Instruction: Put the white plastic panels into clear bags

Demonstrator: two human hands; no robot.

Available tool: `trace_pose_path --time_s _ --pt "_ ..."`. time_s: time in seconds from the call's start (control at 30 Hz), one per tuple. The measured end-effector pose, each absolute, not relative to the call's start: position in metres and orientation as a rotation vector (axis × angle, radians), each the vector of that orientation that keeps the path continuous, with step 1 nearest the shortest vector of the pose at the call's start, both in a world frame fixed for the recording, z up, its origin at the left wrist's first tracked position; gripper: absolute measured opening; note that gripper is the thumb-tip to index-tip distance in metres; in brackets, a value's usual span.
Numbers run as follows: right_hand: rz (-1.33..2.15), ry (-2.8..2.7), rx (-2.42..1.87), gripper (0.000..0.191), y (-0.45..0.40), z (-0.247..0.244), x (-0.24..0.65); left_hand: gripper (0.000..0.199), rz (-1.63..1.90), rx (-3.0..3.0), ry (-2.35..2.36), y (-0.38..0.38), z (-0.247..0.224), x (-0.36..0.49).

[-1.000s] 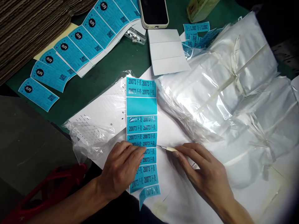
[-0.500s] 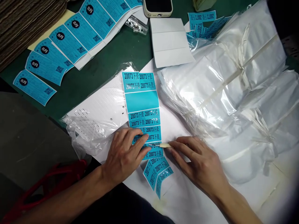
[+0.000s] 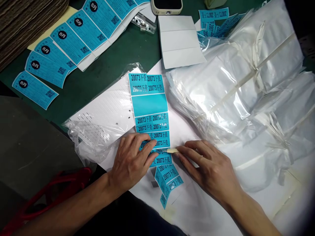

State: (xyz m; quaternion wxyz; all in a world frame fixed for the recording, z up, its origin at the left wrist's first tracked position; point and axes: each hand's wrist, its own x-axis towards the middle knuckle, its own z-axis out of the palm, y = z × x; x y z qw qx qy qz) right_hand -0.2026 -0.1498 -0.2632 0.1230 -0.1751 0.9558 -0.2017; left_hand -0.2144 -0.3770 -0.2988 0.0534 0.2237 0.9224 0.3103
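A strip of blue labels printed "20073下壳" runs down the white sheet, with one unprinted blue label in it. My left hand presses its bent fingertips on the strip's lower part, thumb and forefinger close together, pinning it. In my right hand a small cream-handled knife is pinched between the fingers, its thin metal blade lying flat across a label and pointing at my left fingertips. Whether the blade is under the label's edge, I cannot tell. Below, the folded tail of the strip bends up and sideways.
A plastic-wrapped white perforated piece lies left of the strip. Tied bundles of clear plastic bags fill the right side. Blue "8月" labels, a phone, a folded white paper stack and brown stacked sheets lie farther back.
The folded tail below my hands has shifted slightly right and curled differently. The knife has moved up a little and its handle sits flatter. My left hand keeps its place on the strip.
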Motion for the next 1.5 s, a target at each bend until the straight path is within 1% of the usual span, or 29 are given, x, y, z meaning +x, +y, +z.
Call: trace_pose_path --time_s 0.53,1.27,1.4,1.5 --pt "-0.579 2.785 -0.58 0.016 -0.149 -0.263 -0.209 0.028 0.931 0.696 2.814 -0.377 -0.299 -0.214" --pt "-0.315 2.881 -0.567 0.015 -0.115 -0.25 -0.204 0.028 0.925 0.706 2.831 -0.377 -0.301 -0.214" --pt "-0.448 2.907 -0.39 0.017 -0.112 -0.246 -0.195 0.031 0.958 0.728 2.818 -0.378 -0.301 -0.213" --pt "-0.551 2.921 -0.336 0.018 -0.118 -0.247 -0.192 0.03 0.998 0.761 2.836 -0.379 -0.3 -0.213"
